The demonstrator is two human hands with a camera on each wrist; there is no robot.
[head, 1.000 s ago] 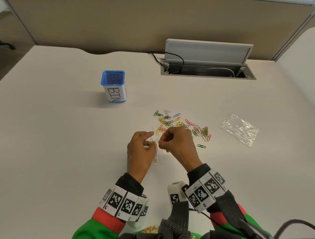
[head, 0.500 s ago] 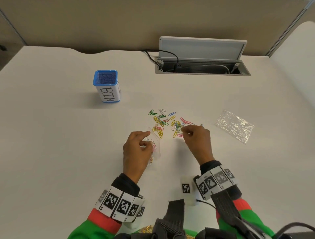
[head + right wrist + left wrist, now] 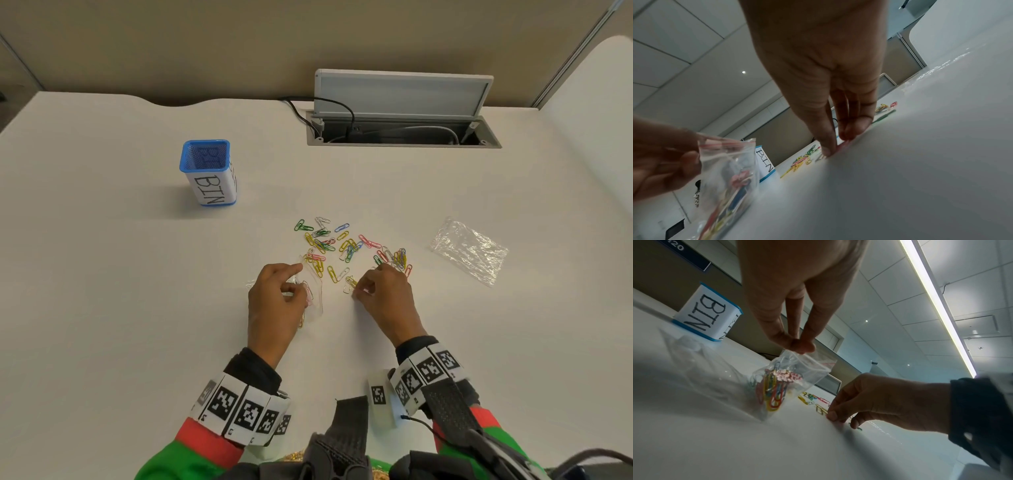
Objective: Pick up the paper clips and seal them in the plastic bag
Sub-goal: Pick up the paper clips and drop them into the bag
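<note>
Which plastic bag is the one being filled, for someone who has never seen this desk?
Start at the white desk, near the scattered coloured paper clips. The small clear zip bag hangs from the left hand, pinched at its rim, with clips inside. The other, crinkled clear bag lies flat and untouched far right.

Looks like an office: big white desk point(image 3: 102, 308) with a flip-up cable hatch point(image 3: 404, 113) and cords inside, beige partition panels point(image 3: 239, 44) behind, plus ceiling tiles point(image 3: 900, 288) and a strip light point(image 3: 937, 305) overhead.
</note>
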